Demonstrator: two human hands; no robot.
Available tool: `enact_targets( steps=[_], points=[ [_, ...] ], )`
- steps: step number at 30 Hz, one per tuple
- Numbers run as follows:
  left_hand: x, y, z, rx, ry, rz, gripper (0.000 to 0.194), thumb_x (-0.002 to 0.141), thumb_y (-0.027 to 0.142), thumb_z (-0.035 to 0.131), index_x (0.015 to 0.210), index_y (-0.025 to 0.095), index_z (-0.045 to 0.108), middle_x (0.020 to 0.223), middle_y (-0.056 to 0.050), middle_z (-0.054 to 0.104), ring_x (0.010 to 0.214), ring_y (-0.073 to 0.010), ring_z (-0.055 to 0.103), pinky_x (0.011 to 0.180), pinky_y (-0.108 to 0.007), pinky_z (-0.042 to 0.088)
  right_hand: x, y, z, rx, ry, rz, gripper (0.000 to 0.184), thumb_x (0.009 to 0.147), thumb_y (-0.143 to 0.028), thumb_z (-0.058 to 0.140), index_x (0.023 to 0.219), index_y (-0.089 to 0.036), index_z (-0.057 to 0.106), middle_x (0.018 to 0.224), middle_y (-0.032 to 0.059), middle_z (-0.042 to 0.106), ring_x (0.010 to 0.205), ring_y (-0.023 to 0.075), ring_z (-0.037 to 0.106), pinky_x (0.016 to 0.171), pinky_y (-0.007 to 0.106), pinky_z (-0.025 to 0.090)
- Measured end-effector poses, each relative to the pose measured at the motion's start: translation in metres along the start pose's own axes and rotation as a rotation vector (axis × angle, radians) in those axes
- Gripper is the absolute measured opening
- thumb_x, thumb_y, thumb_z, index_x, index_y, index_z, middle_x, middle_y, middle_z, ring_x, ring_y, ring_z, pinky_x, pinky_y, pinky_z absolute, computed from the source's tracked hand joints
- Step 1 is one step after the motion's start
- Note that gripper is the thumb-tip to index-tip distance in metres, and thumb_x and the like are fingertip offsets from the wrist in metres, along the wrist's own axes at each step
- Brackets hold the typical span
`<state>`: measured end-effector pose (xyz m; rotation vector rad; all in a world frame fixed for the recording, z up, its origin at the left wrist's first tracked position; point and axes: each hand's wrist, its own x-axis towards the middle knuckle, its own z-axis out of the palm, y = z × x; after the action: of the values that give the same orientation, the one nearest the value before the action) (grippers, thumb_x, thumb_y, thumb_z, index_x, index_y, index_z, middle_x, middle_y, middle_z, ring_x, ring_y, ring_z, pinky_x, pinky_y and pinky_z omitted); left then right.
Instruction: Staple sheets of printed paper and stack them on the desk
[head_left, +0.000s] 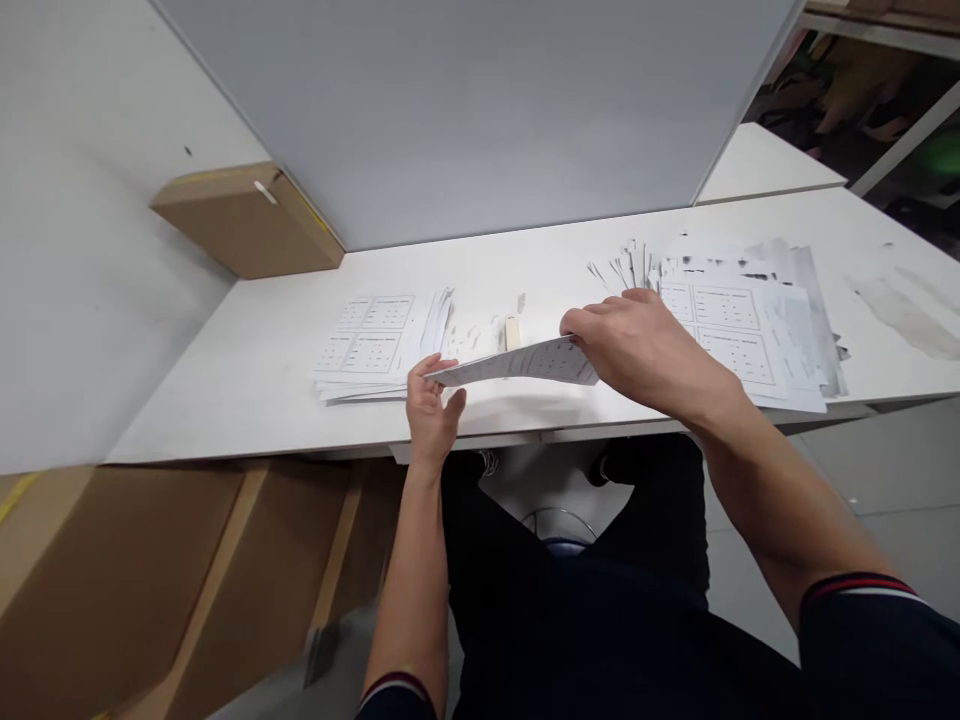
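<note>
my left hand (433, 408) grips left end of printed paper (517, 364); my right hand (637, 345) grips right end | paper tilted above white table (225, 375), between left stack (371, 335) and right pile (731, 325); beige block (512, 333) just beyond it

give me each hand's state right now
Left hand: holding the left end of the thin, printed white paper.
Right hand: closed on the same paper's right end.

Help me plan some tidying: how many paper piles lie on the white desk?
2. The left pile lies beside the left hand; the right pile, more spread out, is partly hidden by the right hand. The held paper isn't counted. Others may be hidden.
</note>
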<state>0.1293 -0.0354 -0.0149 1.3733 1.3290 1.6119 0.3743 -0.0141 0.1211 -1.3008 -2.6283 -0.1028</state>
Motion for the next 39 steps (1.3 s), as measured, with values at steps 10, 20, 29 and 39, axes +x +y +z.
enact_targets(
  steps=[10,20,29,39],
  points=[
    [-0.009,-0.013,0.008,0.215,-0.138,-0.178,0.021,0.074,0.036,0.062,0.083,0.018,0.067,0.086,-0.005,0.068,0.092,-0.024,0.062,0.083,-0.035,0.047,0.008,-0.007,0.025,-0.144,-0.143,0.004,0.026,0.073,0.003,0.037,0.08,-0.016,0.052,0.063,0.006,0.057,0.058,0.0161,0.05,0.065,0.034,0.03],
    [-0.012,-0.003,0.01,0.059,-0.061,-0.15,0.022,0.071,0.038,0.067,0.082,0.019,0.066,0.079,-0.004,0.068,0.08,-0.0193,0.063,0.075,-0.031,0.049,-0.007,0.004,0.015,0.107,-0.146,0.021,0.024,0.088,-0.019,0.04,0.066,-0.02,0.05,0.042,-0.0035,0.038,0.041,0.009,0.032,0.058,0.031,0.029],
    [-0.012,0.002,0.02,0.092,-0.077,-0.274,0.037,0.075,0.036,0.062,0.107,0.019,0.055,0.063,0.004,0.057,0.053,-0.0074,0.048,0.054,-0.021,0.041,-0.084,0.002,0.085,1.363,-0.383,0.56,0.035,0.083,-0.047,0.05,0.092,-0.016,0.064,0.084,0.0061,0.069,0.073,0.0189,0.063,0.062,0.03,0.047],
    [-0.025,0.002,0.039,0.506,-0.202,-0.224,0.043,0.083,0.032,0.051,0.126,0.026,0.045,0.098,-0.006,0.065,0.08,-0.0145,0.056,0.075,-0.032,0.045,-0.109,-0.026,0.136,1.86,-0.133,1.054,0.029,0.075,-0.039,0.065,0.094,-0.017,0.066,0.081,0.0048,0.073,0.066,0.0168,0.066,0.061,0.026,0.05]
  ],
)
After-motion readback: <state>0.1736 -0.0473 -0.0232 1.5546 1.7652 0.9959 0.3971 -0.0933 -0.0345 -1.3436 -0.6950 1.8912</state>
